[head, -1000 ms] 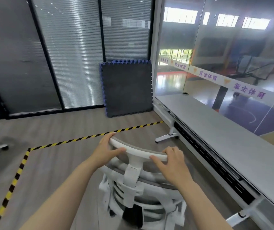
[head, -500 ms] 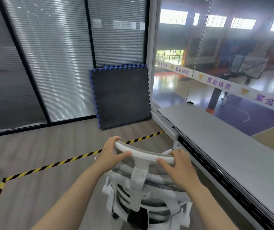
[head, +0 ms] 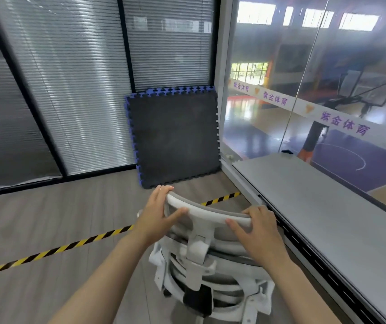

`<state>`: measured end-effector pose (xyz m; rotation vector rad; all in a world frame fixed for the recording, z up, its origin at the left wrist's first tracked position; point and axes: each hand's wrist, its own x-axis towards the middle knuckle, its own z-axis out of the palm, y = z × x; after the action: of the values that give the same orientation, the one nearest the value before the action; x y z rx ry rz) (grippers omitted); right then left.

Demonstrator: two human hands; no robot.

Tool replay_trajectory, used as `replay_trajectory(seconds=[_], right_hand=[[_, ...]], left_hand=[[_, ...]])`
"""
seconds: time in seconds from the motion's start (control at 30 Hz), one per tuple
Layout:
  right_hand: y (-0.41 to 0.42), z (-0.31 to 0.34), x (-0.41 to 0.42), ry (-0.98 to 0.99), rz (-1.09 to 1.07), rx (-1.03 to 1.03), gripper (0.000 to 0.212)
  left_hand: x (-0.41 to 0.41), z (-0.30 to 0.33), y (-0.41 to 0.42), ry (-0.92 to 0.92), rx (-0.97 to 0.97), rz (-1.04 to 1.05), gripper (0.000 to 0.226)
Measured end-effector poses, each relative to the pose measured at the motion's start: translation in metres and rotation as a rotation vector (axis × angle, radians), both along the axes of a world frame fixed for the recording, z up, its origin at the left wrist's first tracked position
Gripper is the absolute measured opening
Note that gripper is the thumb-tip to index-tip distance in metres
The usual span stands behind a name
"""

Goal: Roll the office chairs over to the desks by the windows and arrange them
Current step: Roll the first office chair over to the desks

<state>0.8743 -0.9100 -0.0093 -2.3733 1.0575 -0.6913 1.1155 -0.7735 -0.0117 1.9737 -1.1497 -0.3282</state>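
Both hands [head: 210, 226] grip the chair [head: 207, 258]; window [head: 341, 66] banner [head: 345, 123] reads 紫金体育.

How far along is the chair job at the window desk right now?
Done: nothing shows as placed; no chair is parked at the long grey desk. In hand: left hand and right hand grip the headrest of the white mesh office chair beside the desk edge. Left: turning it in, plus any other chairs.
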Motion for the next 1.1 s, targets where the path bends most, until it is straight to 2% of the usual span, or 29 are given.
replay_trajectory(seconds=[0.3, 0.43, 0.6, 0.77, 0.9, 1.1], right_hand=[[-0.037, 0.005, 0.033, 0.046, -0.023, 0.012, 0.046], [-0.039, 0.008, 0.038, 0.056, -0.043, -0.061, 0.047], [-0.032, 0.006, 0.041, 0.116, -0.108, -0.153, 0.061], [-0.006, 0.003, 0.031, 0.166, -0.199, -0.097, 0.074], [0.033, 0.006, 0.005, 0.15, -0.321, -0.03, 0.064], [0.113, 0.005, -0.086, 0.161, -0.624, 0.035, 0.064]], left_hand=[[0.03, 0.002, -0.039, -0.124, 0.015, 0.02, 0.082], [0.039, 0.003, -0.043, -0.178, 0.038, 0.014, 0.084], [0.044, 0.003, -0.044, -0.329, 0.052, -0.021, 0.087], [0.039, 0.004, -0.051, -0.541, -0.014, -0.219, 0.069], [0.007, 0.01, -0.059, -0.657, -0.057, -0.4, 0.059], [-0.09, 0.007, -0.067, -0.716, -0.086, -0.721, 0.059]])
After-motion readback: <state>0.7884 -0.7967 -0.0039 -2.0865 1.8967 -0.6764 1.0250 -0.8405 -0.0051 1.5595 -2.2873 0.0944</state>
